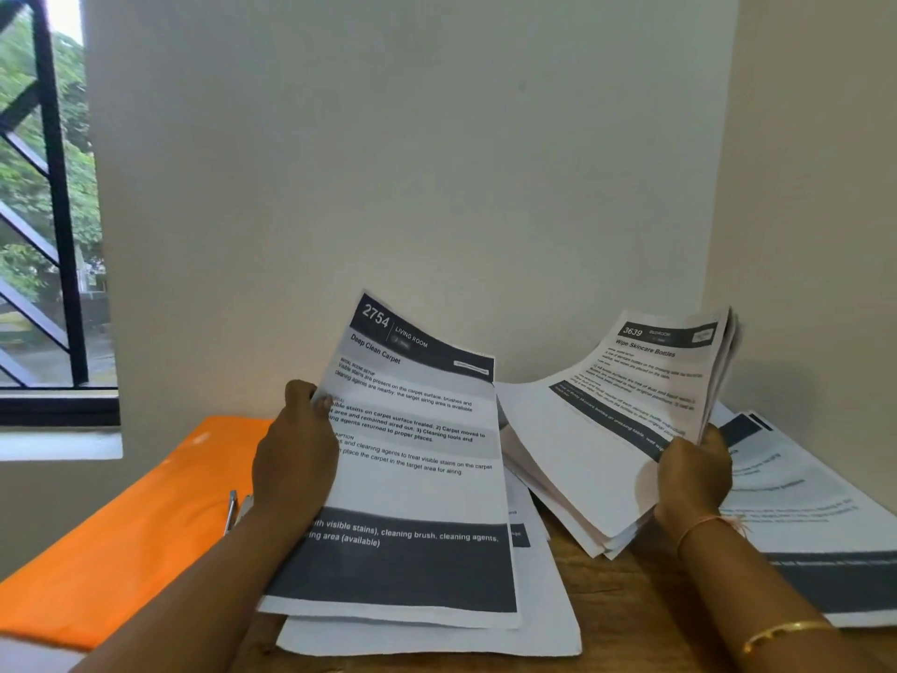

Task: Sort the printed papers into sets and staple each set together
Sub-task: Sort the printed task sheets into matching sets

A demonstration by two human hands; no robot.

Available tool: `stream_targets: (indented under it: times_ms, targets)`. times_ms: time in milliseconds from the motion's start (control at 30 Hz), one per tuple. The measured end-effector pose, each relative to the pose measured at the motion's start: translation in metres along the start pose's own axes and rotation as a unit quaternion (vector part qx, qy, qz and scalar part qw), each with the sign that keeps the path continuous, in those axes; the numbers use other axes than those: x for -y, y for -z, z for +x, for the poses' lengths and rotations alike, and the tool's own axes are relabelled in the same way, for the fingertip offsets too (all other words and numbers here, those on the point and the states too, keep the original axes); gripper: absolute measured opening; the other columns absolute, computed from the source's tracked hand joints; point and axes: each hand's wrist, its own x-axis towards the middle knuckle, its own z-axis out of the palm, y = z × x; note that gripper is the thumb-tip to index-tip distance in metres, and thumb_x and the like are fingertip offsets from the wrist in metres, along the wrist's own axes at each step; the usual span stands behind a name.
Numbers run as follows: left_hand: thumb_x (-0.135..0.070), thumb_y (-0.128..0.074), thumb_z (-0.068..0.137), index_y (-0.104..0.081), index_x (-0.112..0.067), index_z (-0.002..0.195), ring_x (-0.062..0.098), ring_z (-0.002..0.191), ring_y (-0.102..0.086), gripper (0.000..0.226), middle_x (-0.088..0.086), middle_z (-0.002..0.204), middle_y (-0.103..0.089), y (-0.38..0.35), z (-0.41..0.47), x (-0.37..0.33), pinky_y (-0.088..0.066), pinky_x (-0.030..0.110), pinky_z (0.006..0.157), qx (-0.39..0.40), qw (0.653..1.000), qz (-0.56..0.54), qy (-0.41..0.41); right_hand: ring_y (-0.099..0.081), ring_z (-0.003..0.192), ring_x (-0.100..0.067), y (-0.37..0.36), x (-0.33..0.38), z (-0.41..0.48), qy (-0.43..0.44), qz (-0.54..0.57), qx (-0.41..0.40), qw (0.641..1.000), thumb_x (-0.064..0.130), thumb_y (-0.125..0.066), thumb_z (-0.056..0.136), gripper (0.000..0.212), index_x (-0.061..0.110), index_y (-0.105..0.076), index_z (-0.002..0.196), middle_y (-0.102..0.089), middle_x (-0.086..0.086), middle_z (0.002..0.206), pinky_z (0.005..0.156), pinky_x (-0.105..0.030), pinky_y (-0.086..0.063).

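Observation:
My left hand (296,454) grips the left edge of a printed sheet (417,488) headed "2754 Living Room, Deep Clean Carpet", lifted and tilted up over a pile of papers (548,619) on the wooden table (631,624). My right hand (694,473) holds a thick stack of printed papers (626,420), top page "3639 Wipe Skincare Bottles", raised and fanned at the right. Another pile of printed papers (815,517) lies flat at the far right. A silver metal piece, possibly the stapler (232,510), shows beside my left wrist, mostly hidden.
An orange folder (141,527) covers the table's left part. A plain wall rises right behind the table, with a side wall at the right forming a corner. A window with black bars (53,211) is at the left.

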Motion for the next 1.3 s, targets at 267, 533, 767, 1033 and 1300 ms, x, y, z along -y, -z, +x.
stream_targets:
  times_ms: [267,533,767,1033,1300]
  targets:
    - [-0.029,-0.034,0.101,-0.034,-0.017,0.096,0.028,0.064,-0.051,0.013,0.003,0.076,-0.053,-0.001,0.000,0.001,-0.038,0.033,0.056,-0.019,1.000,-0.024,0.000,-0.053,0.116,-0.038,0.001,0.001,-0.001,-0.024,0.031,-0.003,0.999,0.004,-0.042,0.096,0.037,0.012,-0.048,0.132,-0.053,-0.016,0.132,0.090,-0.044,-0.049]
    - [-0.026,-0.036,0.100,-0.036,-0.013,0.098,0.010,0.059,-0.049,0.013,0.002,0.082,-0.055,-0.001,-0.005,-0.005,-0.033,0.024,0.047,0.006,0.999,-0.051,-0.009,-0.057,0.095,-0.031,-0.015,0.011,-0.016,-0.097,0.120,0.148,0.977,0.002,-0.048,0.095,0.027,0.016,-0.054,0.117,-0.059,-0.013,0.111,0.087,-0.043,-0.050]
    - [-0.023,-0.042,0.099,-0.042,-0.010,0.103,0.009,0.063,-0.049,0.013,0.002,0.084,-0.056,-0.008,-0.009,-0.006,-0.035,0.021,0.050,0.039,0.996,-0.076,0.009,-0.068,0.071,-0.027,-0.029,0.021,-0.047,-0.112,0.146,0.361,0.914,-0.005,-0.044,0.094,0.023,0.010,-0.061,0.102,-0.071,-0.014,0.085,0.063,-0.036,-0.056]
    - [-0.023,-0.044,0.099,-0.038,-0.014,0.104,0.007,0.069,-0.052,0.012,-0.007,0.083,-0.052,-0.016,-0.013,-0.014,-0.038,0.019,0.052,0.076,0.986,-0.141,0.045,-0.061,0.100,-0.043,-0.031,0.027,-0.068,-0.161,0.124,0.473,0.858,0.006,-0.041,0.095,0.032,-0.008,-0.058,0.119,-0.062,-0.029,0.116,0.080,-0.043,-0.056]
    - [-0.017,-0.054,0.094,-0.037,-0.017,0.107,0.005,0.075,-0.053,0.022,-0.002,0.101,-0.051,-0.018,-0.015,-0.012,-0.041,0.017,0.054,0.071,0.981,-0.171,0.056,-0.060,0.111,-0.039,-0.029,0.027,-0.067,-0.216,0.175,0.489,0.827,0.037,-0.033,0.102,0.049,0.002,-0.060,0.124,-0.063,-0.022,0.120,0.094,-0.046,-0.051]
